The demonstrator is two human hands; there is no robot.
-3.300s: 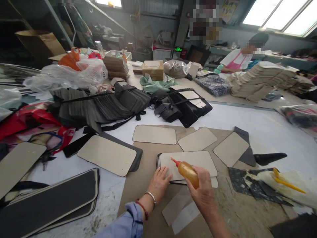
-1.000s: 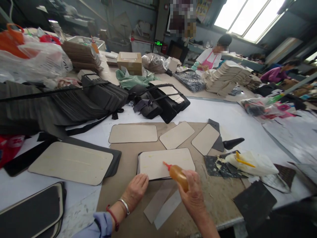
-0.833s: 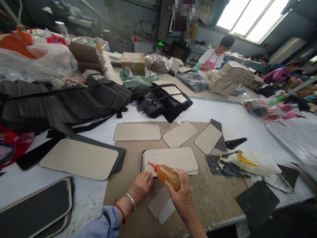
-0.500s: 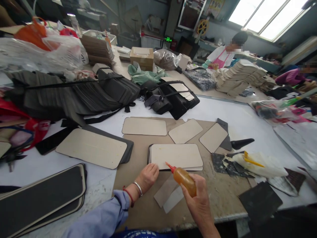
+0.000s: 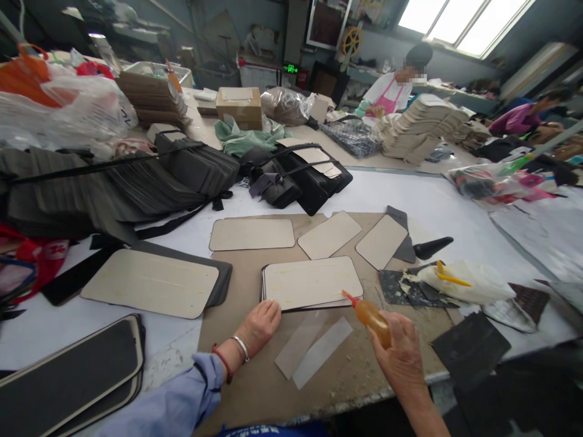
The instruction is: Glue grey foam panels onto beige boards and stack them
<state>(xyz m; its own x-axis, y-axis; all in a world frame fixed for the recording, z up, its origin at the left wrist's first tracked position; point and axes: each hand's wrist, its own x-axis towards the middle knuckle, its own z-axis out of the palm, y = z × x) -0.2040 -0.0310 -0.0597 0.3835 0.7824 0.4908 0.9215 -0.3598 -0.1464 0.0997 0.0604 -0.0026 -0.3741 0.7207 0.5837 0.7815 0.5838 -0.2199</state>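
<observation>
In front of me lies a small stack of beige rounded panels (image 5: 314,280) with dark edges, its lower sheets slightly fanned out. My left hand (image 5: 259,328) pinches the near left corner of this stack, fingers together. My right hand (image 5: 401,349) is wrapped round an amber glue bottle (image 5: 373,318) with a red nozzle. The bottle is tilted, and its tip meets the top panel near the right end. Faint yellowish marks show on that panel. Two pale strips (image 5: 323,352) lie between my hands on the brown board (image 5: 237,388).
More beige panels (image 5: 252,234) lie behind the stack and to the left. Dark panels (image 5: 73,382) sit front left. A black-handled tool (image 5: 432,247) and a glue-smeared white bag (image 5: 473,285) are at right. Bundled dark sheets (image 5: 113,182) stand behind. Two people work farther back.
My right hand has moved the glue bottle rightward along the top panel, from near its middle to its right end. My left hand stays at the stack's corner. The camera view has shifted slightly.
</observation>
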